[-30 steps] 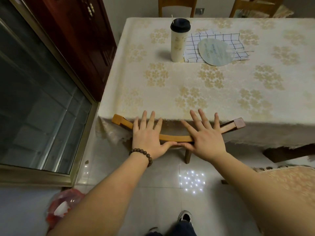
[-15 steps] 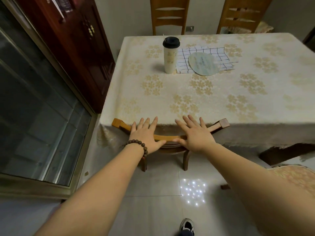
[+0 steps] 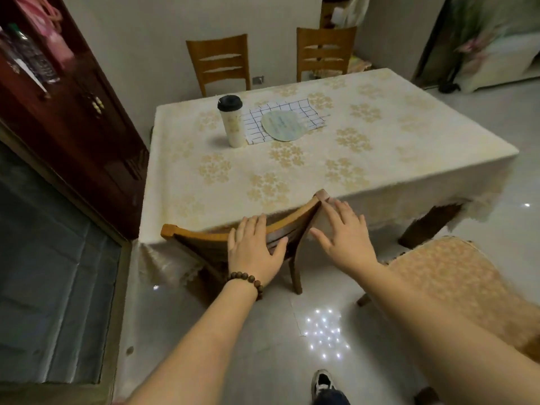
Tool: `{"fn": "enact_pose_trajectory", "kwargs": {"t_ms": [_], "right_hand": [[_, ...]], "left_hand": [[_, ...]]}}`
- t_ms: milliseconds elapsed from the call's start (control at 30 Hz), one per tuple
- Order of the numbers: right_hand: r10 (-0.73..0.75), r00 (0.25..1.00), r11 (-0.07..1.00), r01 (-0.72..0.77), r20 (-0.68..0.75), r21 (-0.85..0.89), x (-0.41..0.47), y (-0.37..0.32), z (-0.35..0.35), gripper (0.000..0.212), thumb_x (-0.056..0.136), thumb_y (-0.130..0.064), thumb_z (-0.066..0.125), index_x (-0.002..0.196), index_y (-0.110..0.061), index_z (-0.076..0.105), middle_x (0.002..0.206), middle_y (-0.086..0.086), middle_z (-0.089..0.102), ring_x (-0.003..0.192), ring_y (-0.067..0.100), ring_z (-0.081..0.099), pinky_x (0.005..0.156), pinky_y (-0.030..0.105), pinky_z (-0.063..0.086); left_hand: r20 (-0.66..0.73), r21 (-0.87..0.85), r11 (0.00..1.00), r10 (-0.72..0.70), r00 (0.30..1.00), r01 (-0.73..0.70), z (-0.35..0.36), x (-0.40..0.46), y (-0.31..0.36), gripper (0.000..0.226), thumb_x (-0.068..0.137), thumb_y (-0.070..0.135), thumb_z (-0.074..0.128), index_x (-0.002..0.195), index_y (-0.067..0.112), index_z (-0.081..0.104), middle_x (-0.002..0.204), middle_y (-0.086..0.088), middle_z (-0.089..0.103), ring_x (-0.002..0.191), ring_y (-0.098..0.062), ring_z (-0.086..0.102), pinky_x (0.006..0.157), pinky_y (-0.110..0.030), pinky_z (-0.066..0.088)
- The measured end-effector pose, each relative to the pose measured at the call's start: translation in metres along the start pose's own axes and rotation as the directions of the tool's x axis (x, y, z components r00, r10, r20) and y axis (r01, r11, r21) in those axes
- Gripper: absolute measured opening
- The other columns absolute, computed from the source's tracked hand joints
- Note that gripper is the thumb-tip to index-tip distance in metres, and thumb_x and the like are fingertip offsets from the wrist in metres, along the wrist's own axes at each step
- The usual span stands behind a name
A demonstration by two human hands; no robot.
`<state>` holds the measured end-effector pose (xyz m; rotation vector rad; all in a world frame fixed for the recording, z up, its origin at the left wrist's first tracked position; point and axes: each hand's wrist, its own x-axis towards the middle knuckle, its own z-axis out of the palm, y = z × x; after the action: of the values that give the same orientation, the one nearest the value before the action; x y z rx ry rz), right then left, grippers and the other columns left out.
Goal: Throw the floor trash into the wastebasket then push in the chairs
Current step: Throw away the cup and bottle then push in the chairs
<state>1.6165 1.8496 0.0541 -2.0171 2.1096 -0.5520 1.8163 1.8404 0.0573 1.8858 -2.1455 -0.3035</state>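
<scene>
- The left hand (image 3: 253, 252) lies flat, fingers spread, on the top rail of a wooden chair (image 3: 204, 239) tucked against the cloth-covered surface (image 3: 292, 182).
- The right hand (image 3: 344, 238), open and grasping nothing, sits beside the rail's right end.
- A cushioned chair (image 3: 455, 287) stands right, away from the surface.

Dim, warm indoor light. Pinpoint ceiling-light glare on glossy floor (image 3: 325, 334), lower centre. Soft overall blur; wide-angle bending at frame edges.
</scene>
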Motion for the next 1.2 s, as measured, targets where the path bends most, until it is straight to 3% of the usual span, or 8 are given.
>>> {"fn": "enact_pose_trajectory", "kwargs": {"t_ms": [167,267,500,767,1067,1200], "right_hand": [[0.225,0.973,0.972,-0.227,-0.045,-0.061,-0.068,0.039,-0.007,0.067,0.092,-0.057,0.038,0.148,-0.029,0.017,0.158,0.003,0.016,0.145,0.020,0.006,0.118,0.049,0.008],[0.342,0.939,0.940,-0.342,-0.031,-0.005,-0.111,0.066,-0.018,0.066,0.092,-0.056,0.040,0.148,-0.028,0.020,0.158,0.004,0.016,0.145,0.022,0.008,0.117,0.046,0.013],[0.535,0.843,0.845,-0.535,-0.050,0.019,-0.217,0.123,-0.054,0.064,0.095,-0.053,0.035,0.149,-0.025,0.016,0.158,0.004,0.013,0.144,0.023,0.011,0.117,0.045,0.008],[0.660,0.740,0.750,-0.657,-0.132,0.067,-0.368,0.195,-0.080,0.063,0.093,-0.052,0.041,0.147,-0.024,0.024,0.157,0.005,0.016,0.145,0.022,0.008,0.117,0.046,0.005],[0.772,0.618,0.632,-0.771,-0.147,0.080,-0.598,0.284,-0.131,0.060,0.092,-0.048,0.047,0.143,-0.019,0.033,0.155,0.012,0.020,0.143,0.027,0.014,0.115,0.046,0.013],[0.797,0.586,0.600,-0.797,-0.149,0.074,-0.670,0.320,-0.156,0.060,0.091,-0.048,0.048,0.143,-0.020,0.033,0.156,0.010,0.018,0.144,0.024,0.012,0.116,0.047,0.011]], "left_hand": [[0.135,-0.001,0.988,0.154,0.979,-0.155,0.038,-0.028,0.046,0.074,0.091,0.063,0.033,0.151,0.021,0.020,0.157,0.000,0.023,0.146,-0.019,0.010,0.118,-0.042,0.007],[0.189,-0.010,0.972,0.232,0.954,-0.234,0.056,-0.051,0.080,0.074,0.091,0.063,0.034,0.151,0.022,0.018,0.157,-0.001,0.024,0.146,-0.019,0.009,0.118,-0.043,0.009],[0.305,-0.050,0.919,0.387,0.870,-0.392,0.090,-0.122,0.155,0.074,0.091,0.061,0.036,0.151,0.023,0.015,0.157,-0.002,0.021,0.146,-0.022,0.008,0.118,-0.044,0.008],[0.319,-0.076,0.837,0.536,0.782,-0.542,0.124,-0.236,0.251,0.070,0.090,0.058,0.040,0.146,0.019,0.028,0.153,-0.004,0.031,0.144,-0.024,0.017,0.116,-0.044,0.017],[0.402,-0.103,0.756,0.626,0.668,-0.647,0.169,-0.442,0.372,0.072,0.091,0.059,0.038,0.150,0.020,0.021,0.155,-0.005,0.027,0.145,-0.023,0.015,0.116,-0.043,0.016],[0.392,-0.126,0.738,0.650,0.650,-0.662,0.180,-0.503,0.423,0.073,0.091,0.058,0.038,0.150,0.020,0.020,0.155,-0.005,0.026,0.145,-0.023,0.015,0.118,-0.044,0.013]]}}
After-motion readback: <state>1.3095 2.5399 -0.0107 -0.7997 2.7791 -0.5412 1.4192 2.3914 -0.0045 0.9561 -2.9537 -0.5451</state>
